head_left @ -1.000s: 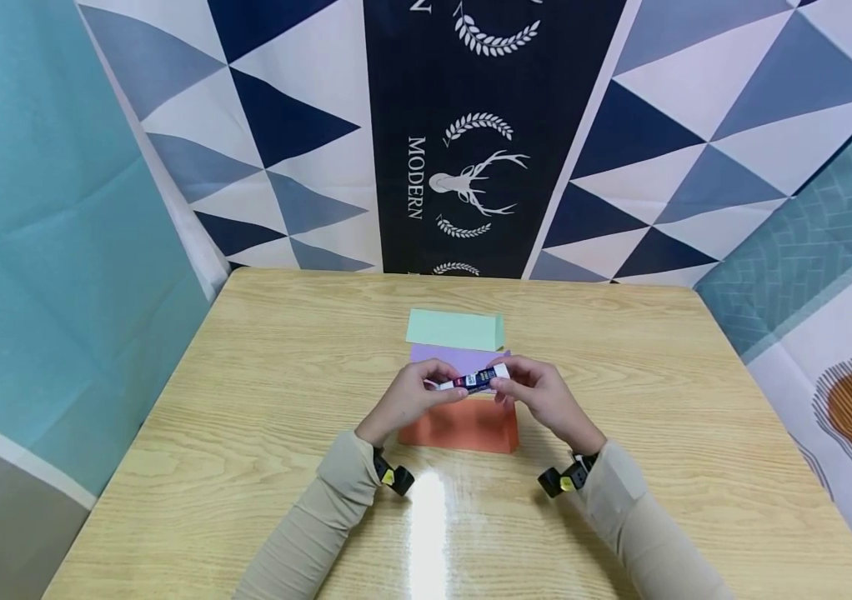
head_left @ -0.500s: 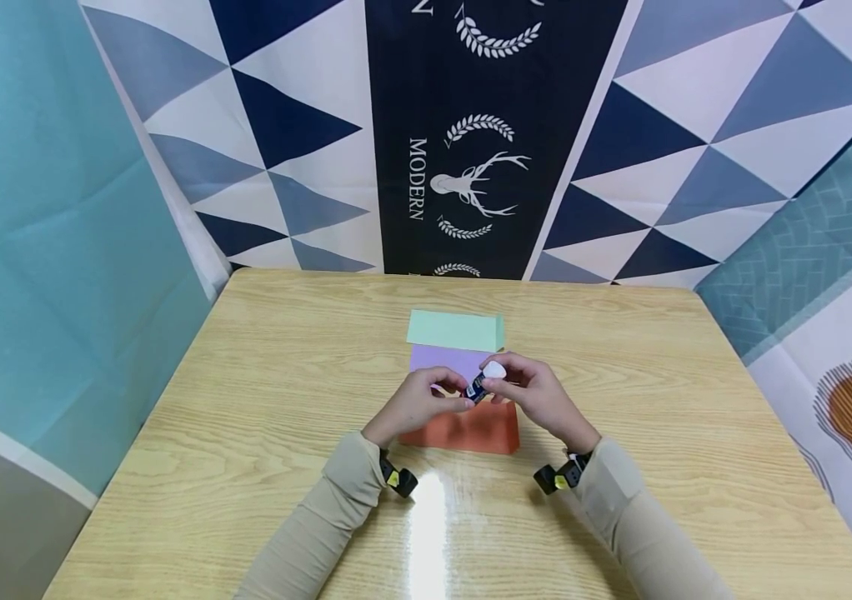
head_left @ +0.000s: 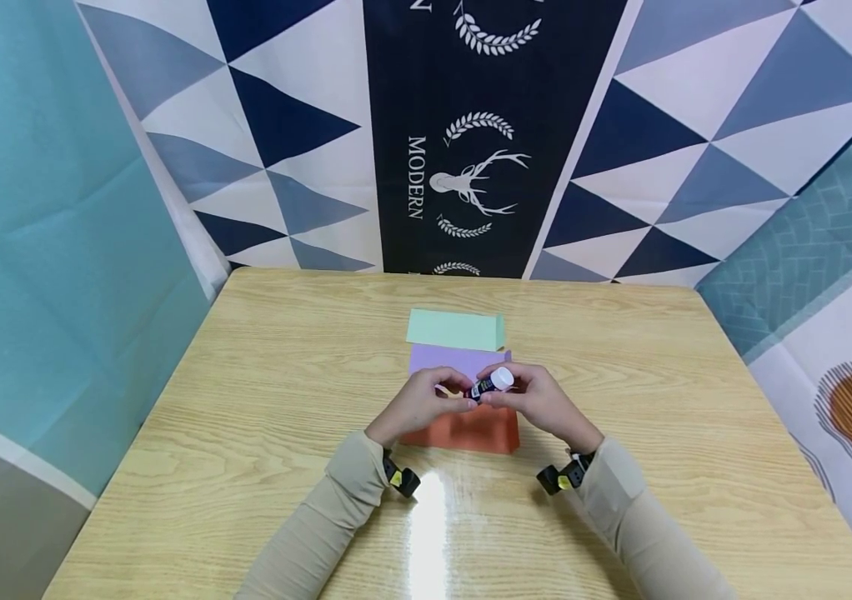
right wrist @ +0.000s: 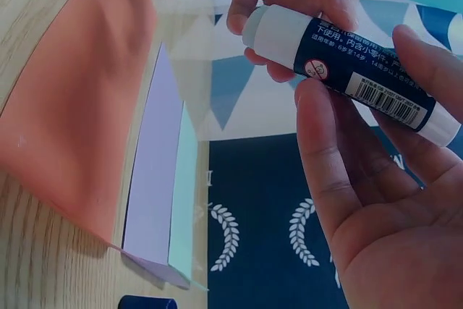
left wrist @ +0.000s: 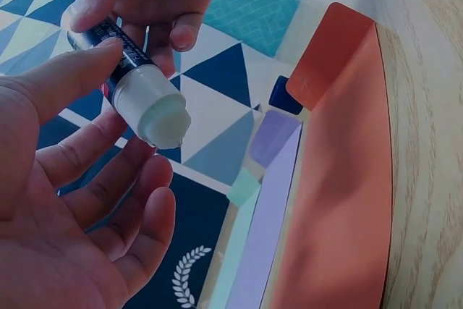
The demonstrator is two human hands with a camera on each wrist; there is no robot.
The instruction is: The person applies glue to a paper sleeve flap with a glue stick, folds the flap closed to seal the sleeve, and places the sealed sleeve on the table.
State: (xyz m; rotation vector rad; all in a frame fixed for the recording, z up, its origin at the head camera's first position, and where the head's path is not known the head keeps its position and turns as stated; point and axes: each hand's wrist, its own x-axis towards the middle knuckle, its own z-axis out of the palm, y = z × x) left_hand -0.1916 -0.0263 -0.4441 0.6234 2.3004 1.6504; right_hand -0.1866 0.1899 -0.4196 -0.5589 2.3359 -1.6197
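Observation:
Both hands hold a glue stick (head_left: 482,388) over the folded papers. It has a dark blue label and a white base, which points up to the right in the head view. My left hand (head_left: 420,402) pinches the barrel near the uncapped end, where pale glue (left wrist: 168,127) shows. Around the base end, the thumb and fingers of my right hand (head_left: 544,402) grip the stick (right wrist: 362,70). Beneath the hands lies a folded orange paper (head_left: 463,427); a purple one (head_left: 444,358) and a mint green one (head_left: 452,329) lie behind it.
A small dark blue cylinder (right wrist: 147,302) lies on the table by the ends of the papers. The wooden table (head_left: 283,333) reaches back to a patterned cloth (head_left: 306,125). Each wrist wears a black camera (head_left: 400,478).
The glue stick has turned from nearly level to slanting, its white base now facing up more. My left hand has shifted slightly right; the papers have stayed put.

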